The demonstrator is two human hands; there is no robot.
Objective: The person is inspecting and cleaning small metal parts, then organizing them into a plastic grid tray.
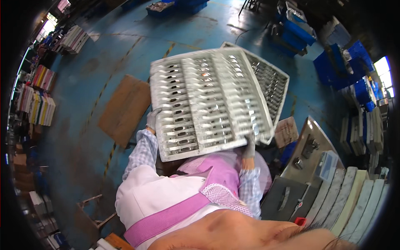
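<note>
A white tray [193, 148] filled with rows of shiny curved metal parts [179, 110] is held out in front of me, slightly blurred. My left hand [153, 119], in a grey glove, grips its left edge. On the near edge, toward the right corner, my right hand [250, 148] grips it, also gloved in grey. A second tray [284, 85] of small metal parts shows partly from behind the held one at the right; the rest of it is hidden.
A brown board [125, 110] lies at the left. To the right are a metal-topped table [308, 133] with small metal blocks, a clear plastic box [326, 165], a caliper [299, 204] and upright trays [348, 202]. Blue bins [329, 68] stand at the far right.
</note>
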